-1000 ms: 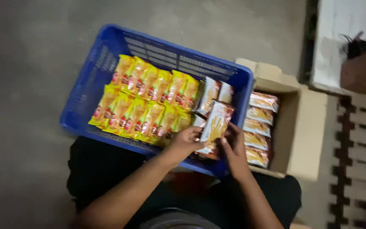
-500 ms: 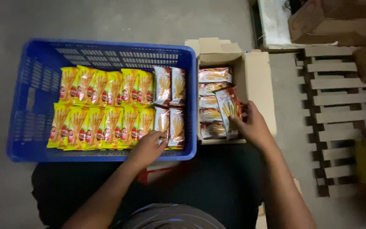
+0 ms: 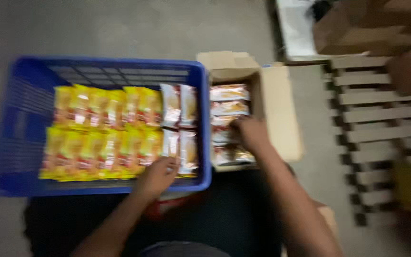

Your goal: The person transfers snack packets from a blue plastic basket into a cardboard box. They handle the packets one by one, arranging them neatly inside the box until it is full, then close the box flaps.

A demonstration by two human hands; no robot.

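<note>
**Crate mostly packed, carton still part full**

Blurred frame; details soft.

Crate (image 3: 20,123), blue plastic, on the grey floor (image 3: 120,28) in front of the seated person. Largest thing here. Its bed is nearly covered: yellow packs (image 3: 98,131) in two rows take the stretch from about 9 o'clock across to centre, and brown packs (image 3: 179,126), four of them as far as I can tell, stand in a two-by-two block at the crate's 3 o'clock side. Bare bottom shows only along the 12 o'clock wall and at the 9 o'clock end.

Carton (image 3: 277,109), open, touching or just beside the crate at its 3 o'clock wall. Carton packs (image 3: 228,93) of the brown kind lie stacked inside; I count about four, so more is left to shift, by my reckoning. Well over half of the filling looks done.

Pallet (image 3: 381,123), wooden slats, at 3 o'clock beyond the carton. More boxes at 1 o'clock, out of focus.

Left hand (image 3: 158,173) rests at the crate's 5 o'clock rim, fingertips on the lower brown packs, fingers loosely curled, gripping nothing that I can make out.

Right hand (image 3: 250,133) is down in the carton, on the packs near its middle. Whether the fingers have closed on one I cannot tell; blur hides them.
</note>
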